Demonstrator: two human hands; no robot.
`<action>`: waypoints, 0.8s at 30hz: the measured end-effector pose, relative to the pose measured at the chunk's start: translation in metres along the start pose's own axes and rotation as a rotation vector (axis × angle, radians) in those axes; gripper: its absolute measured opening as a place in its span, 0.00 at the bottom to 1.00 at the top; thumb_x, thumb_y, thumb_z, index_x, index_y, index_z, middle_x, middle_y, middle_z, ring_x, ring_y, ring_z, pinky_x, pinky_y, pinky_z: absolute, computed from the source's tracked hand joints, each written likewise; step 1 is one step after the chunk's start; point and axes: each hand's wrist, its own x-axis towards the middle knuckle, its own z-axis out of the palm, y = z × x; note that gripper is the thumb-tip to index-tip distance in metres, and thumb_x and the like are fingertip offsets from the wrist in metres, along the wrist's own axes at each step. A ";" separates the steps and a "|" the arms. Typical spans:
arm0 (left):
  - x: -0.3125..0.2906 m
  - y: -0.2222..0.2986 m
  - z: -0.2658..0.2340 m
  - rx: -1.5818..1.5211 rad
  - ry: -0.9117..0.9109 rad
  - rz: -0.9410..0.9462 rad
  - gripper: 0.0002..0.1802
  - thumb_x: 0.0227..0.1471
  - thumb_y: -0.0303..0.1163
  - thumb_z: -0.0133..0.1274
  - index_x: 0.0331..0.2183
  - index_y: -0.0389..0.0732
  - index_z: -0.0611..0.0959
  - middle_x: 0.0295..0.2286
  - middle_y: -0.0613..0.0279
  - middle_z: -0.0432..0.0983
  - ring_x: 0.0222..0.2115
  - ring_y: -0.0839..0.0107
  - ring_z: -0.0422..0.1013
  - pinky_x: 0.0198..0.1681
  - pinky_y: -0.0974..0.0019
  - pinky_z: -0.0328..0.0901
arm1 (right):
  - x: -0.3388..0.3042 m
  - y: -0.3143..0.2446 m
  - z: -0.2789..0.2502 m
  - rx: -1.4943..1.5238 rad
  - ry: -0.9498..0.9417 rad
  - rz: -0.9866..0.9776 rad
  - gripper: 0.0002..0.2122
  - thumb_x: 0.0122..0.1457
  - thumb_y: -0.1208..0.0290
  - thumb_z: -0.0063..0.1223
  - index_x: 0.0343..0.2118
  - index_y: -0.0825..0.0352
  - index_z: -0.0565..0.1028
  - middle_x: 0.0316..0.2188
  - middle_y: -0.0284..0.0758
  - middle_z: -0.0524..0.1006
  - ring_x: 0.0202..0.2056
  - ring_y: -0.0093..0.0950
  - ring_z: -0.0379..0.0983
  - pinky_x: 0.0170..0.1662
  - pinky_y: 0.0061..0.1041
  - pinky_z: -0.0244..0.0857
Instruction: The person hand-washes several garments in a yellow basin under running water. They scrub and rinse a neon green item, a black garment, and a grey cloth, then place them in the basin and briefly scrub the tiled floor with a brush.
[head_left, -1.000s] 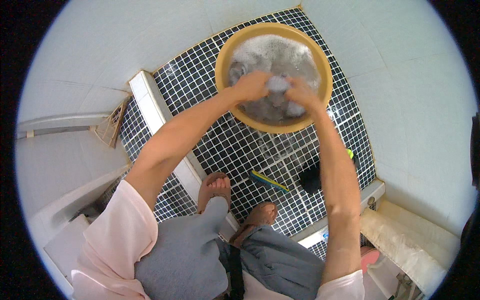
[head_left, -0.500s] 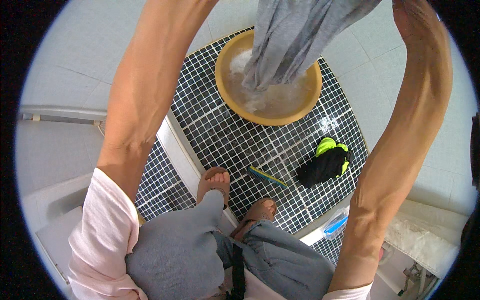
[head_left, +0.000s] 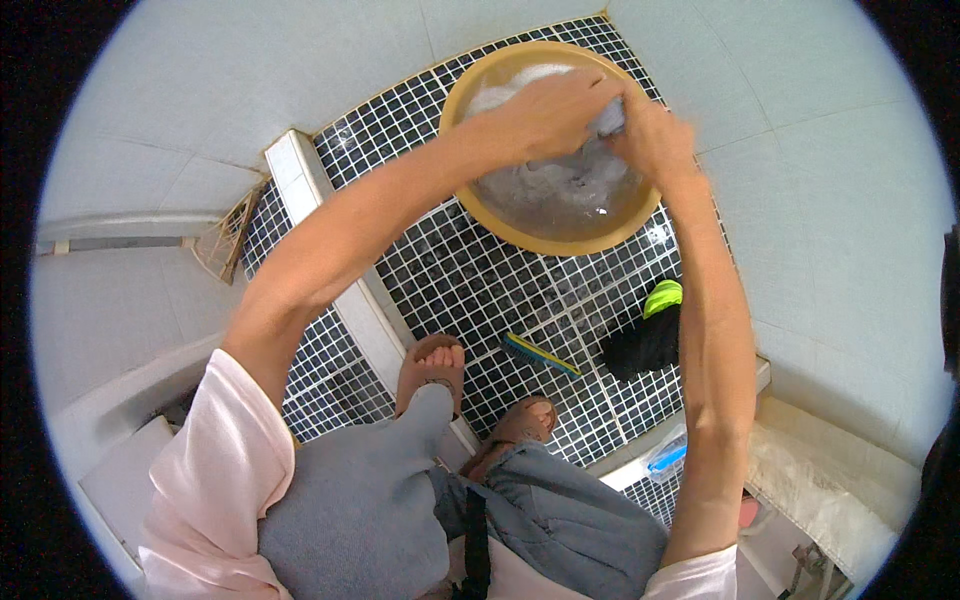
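Observation:
A yellow plastic basin (head_left: 560, 245) of cloudy, sudsy water stands on the dark tiled floor. Grey cloth (head_left: 560, 185) lies bunched and wet in it, partly under the water. Over the basin, my left hand (head_left: 565, 110) is closed on the cloth from the left. Close beside it, my right hand (head_left: 655, 145) is closed on the same cloth from the right. A small pale fold shows between the two hands. My fingertips are partly hidden by the hands themselves.
On the floor lie a scrub brush (head_left: 540, 355) with a yellow-and-blue back and a black and neon-green cloth (head_left: 645, 340), partly behind my right forearm. A white raised curb (head_left: 375, 315) runs at the left. A blue item in clear plastic (head_left: 668, 455) sits at lower right.
Both hands have come down from above the upper edge and closer together. The grey cloth, hanging stretched over the basin before, is now bunched down in the water.

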 end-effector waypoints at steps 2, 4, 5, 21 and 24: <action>-0.026 -0.012 0.027 -0.140 -0.227 -0.120 0.36 0.45 0.30 0.63 0.57 0.39 0.72 0.53 0.46 0.72 0.55 0.47 0.69 0.58 0.51 0.65 | -0.005 -0.003 0.039 -0.083 -0.114 -0.037 0.29 0.49 0.59 0.70 0.56 0.54 0.73 0.42 0.44 0.81 0.44 0.41 0.80 0.44 0.41 0.77; -0.055 -0.020 0.050 -0.098 -0.324 -0.178 0.39 0.45 0.31 0.64 0.59 0.40 0.71 0.58 0.46 0.68 0.60 0.46 0.64 0.63 0.50 0.60 | -0.015 -0.015 0.076 -0.184 -0.212 -0.060 0.34 0.49 0.60 0.69 0.61 0.51 0.69 0.48 0.44 0.78 0.49 0.42 0.77 0.45 0.41 0.77; -0.072 -0.021 0.062 0.011 -0.304 -0.179 0.40 0.44 0.31 0.64 0.60 0.41 0.70 0.60 0.45 0.65 0.62 0.45 0.61 0.65 0.49 0.57 | -0.021 -0.020 0.092 -0.175 -0.225 -0.082 0.35 0.50 0.60 0.69 0.63 0.50 0.67 0.51 0.43 0.76 0.51 0.42 0.75 0.45 0.42 0.77; -0.086 -0.094 0.165 -0.256 -0.905 -0.556 0.40 0.44 0.40 0.64 0.59 0.46 0.72 0.51 0.45 0.75 0.53 0.48 0.71 0.57 0.52 0.66 | -0.001 -0.020 0.201 -0.098 -0.548 -0.049 0.32 0.56 0.52 0.57 0.64 0.54 0.67 0.64 0.41 0.66 0.65 0.44 0.60 0.62 0.55 0.57; -0.074 -0.101 0.157 -0.318 -0.990 -0.616 0.38 0.43 0.42 0.64 0.58 0.46 0.75 0.49 0.45 0.77 0.51 0.47 0.72 0.56 0.51 0.67 | 0.014 -0.008 0.202 0.131 -0.671 0.004 0.31 0.57 0.53 0.56 0.64 0.55 0.68 0.65 0.41 0.66 0.65 0.44 0.60 0.63 0.53 0.56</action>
